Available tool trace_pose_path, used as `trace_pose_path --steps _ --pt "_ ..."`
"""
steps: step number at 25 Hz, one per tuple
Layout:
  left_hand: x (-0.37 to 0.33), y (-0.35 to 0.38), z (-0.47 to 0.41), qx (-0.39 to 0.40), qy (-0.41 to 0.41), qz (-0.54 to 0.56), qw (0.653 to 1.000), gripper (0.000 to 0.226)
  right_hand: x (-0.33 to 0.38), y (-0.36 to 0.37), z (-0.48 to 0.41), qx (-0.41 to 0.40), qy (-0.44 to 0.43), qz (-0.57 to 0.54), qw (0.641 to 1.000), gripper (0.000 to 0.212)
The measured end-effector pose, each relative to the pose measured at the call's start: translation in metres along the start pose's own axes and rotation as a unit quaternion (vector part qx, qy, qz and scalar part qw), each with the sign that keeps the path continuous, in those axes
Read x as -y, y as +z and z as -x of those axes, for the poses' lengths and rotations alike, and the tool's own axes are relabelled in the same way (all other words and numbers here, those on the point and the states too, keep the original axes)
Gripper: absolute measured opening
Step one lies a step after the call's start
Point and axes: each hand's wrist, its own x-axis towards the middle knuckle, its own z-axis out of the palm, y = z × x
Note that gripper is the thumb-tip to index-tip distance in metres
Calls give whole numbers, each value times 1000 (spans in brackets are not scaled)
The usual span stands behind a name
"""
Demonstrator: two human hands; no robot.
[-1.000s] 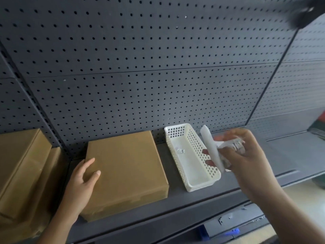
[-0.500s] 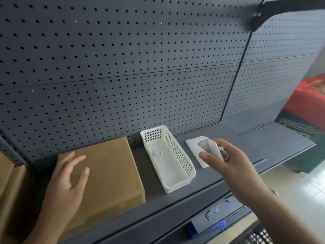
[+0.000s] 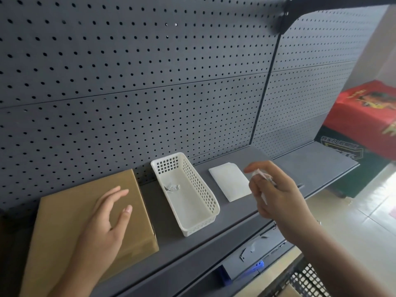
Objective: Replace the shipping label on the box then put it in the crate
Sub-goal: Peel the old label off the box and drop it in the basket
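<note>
cardboard box [image 3: 90, 219] lies flat on the dark grey shelf [image 3: 321, 168], at its left end, close against the perforated back panel [image 3: 150, 82]. no label is visible on its top face. left hand [image 3: 107, 224] is over the box top with fingers spread and loosely extended, holding nothing; whether the palm touches the cardboard cannot be told. white plastic basket [image 3: 205, 202] stands just to the right of the box, apart from it, long side running front to back; a small crumpled scrap [image 3: 172, 188] lies on its floor. white label sheet [image 3: 230, 182] lies flat on the shelf just to the right of the basket. right hand [image 3: 276, 194] is above the shelf at the front right corner of that sheet, fingers curled around a crumpled piece of white paper [image 3: 262, 177], with the index finger extended toward the sheet. the paper is partly hidden by the fingers. a red bag [image 3: 368, 112] sits beyond the right end of the shelf. a black wire mesh crate [image 3: 308, 281] shows at the lower right edge, below shelf level.
</note>
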Motion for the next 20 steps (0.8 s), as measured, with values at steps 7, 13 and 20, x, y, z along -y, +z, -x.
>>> trace_pose_path --steps 7,13,20 --pt "-10 23 -2 33 -4 12 999 35 -8 -25 -5 39 22 15 999 17" --pt "-10 35 -9 30 6 23 999 38 -21 -46 -13 64 39 121 990 11" --pt "-5 42 -14 25 -2 24 999 39 -19 -45 -34 81 12 169 982 36"
